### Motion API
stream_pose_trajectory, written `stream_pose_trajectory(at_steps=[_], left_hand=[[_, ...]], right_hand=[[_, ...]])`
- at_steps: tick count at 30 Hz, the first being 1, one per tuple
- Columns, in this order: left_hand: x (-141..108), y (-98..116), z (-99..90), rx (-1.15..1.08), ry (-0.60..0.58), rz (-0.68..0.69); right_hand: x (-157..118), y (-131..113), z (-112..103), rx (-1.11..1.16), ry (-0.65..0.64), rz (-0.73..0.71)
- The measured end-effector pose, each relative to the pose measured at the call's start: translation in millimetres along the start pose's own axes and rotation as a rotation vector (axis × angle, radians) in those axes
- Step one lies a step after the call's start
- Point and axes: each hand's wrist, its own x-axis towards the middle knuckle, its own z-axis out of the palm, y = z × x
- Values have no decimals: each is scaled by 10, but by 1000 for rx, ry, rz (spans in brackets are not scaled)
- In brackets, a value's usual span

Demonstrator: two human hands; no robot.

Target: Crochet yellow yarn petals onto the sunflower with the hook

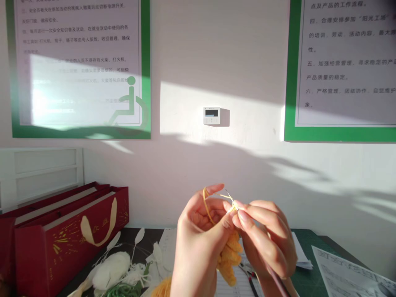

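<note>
1. The left hand [198, 239] is closing thumb and fingers on the top edge of the piece [231, 258]; the yellow yarn [205, 200] is passing over its raised index finger.
2. The right hand [269, 233] is holding the thin hook [229, 194] in closed fingers, its tip standing at the stitches.
3. The piece is hanging between the hands, above the papers [247, 270].
4. By my judgement, it is behaving as light, soft and stretchy; the hook is staying stiff and smooth.
5. Pinching close beside the stitches is suiting it best, because loose loops are slipping easily.
</note>
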Motion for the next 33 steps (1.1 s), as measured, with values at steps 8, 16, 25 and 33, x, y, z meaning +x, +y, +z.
stream_pose_trajectory(at_steps=[8, 16, 25, 33], left_hand=[[60, 77, -130, -77, -173, -135], [23, 127, -177, -110, -379, -210], [-9, 160, -139, 87, -198, -46], [-21, 149, -120, 49, -167, 21]], right_hand=[[96, -67, 103, 856, 87, 768], [245, -190, -55, 1132, 108, 1106], [247, -172, 50, 1245, -65, 1356], [261, -134, 60, 1069, -107, 1244]])
